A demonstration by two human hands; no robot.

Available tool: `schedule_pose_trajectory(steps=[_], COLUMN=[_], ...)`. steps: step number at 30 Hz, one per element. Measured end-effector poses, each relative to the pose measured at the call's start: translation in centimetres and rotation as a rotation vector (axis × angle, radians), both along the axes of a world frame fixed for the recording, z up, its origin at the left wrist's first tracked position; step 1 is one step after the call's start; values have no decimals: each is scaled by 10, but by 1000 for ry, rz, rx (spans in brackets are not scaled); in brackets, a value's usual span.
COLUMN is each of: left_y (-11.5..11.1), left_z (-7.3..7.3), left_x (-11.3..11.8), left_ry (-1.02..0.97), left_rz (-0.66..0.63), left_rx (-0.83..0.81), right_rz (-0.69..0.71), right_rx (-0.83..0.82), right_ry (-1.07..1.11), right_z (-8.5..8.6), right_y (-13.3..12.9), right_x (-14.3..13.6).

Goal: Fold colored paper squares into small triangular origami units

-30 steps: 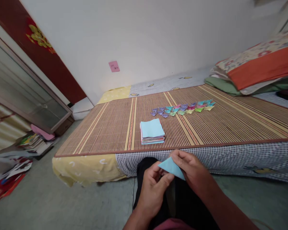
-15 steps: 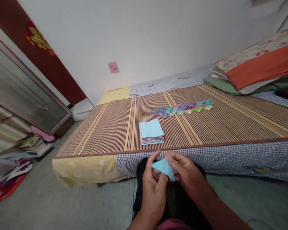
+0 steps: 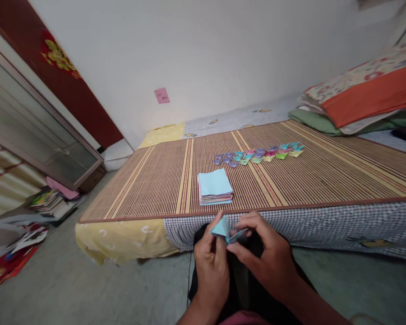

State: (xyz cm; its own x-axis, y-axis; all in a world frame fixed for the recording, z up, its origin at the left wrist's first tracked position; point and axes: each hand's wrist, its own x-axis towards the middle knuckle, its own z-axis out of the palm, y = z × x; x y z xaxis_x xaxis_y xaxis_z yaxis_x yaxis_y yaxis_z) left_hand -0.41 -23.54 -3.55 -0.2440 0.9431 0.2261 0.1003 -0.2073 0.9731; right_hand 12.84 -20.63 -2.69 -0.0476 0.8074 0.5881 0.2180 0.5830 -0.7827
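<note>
Blue paper: one folded piece (image 3: 221, 226), held above the person's lap, off the near edge of the bed (image 3: 122, 235); its left part stands up in a peak, and a flap spreads out to the right.
Left hand: one (image 3: 210, 268), its fingers pinching the peaked part from the left, the thumb low against it.
Right hand: one (image 3: 275, 258), its fingers narrow about the flap, index and thumb on opposite sides of it.
Step in hand: judging by the spread layers, the paper is being shaped or opened between both hands, rather than pressed flat.
Next move calls for: a light, steady pinch on the left and small control of the flap on the right, since thin paper could crease off line or tear at the fold.
Paper stack: one (image 3: 215, 183), near the front edge of the woven mat (image 3: 155, 180), just beyond the hands; a blue sheet lies on top, and the sheets below cannot be counted.
Small folded papers: roughly twenty (image 3: 282, 156), though they overlap and are too small to count surely; they sit in close rows on the mat, farther off and to the right of the stack, in purple, teal, pink, green and yellow.
Pink note: one (image 3: 161, 95), on the far wall, left of the stack.
Bedding: one folded pile (image 3: 372, 99), far right on the bed.
</note>
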Motion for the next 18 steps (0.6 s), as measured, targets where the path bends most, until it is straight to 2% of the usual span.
schedule_pose_trajectory(steps=[2,4,7,10,12,15,18], left_y=[0,-1,1,5,6,4,-1], left_z=[0,1,6,9,8,3,-4], left_x=[0,1,2,3,3,3,3], left_ry=[27,20,-59,-158,-180,-102,52], left_rz=[8,7,40,80,82,98,109], left_rx=[17,6,-21,-41,-46,-30,28], right_rz=[-5,-39,-136,-228,-143,0,-31], right_rx=[91,108,155,287,343,336,270], right_ry=[-75,-92,-101,-107,-122,-197,-234], right_z=[3,3,1,2,5,7,6], right_y=[-2,-1,2,1,-2,-7,-7], right_x=[-3,-5,-4,-1,-1,-4,-7])
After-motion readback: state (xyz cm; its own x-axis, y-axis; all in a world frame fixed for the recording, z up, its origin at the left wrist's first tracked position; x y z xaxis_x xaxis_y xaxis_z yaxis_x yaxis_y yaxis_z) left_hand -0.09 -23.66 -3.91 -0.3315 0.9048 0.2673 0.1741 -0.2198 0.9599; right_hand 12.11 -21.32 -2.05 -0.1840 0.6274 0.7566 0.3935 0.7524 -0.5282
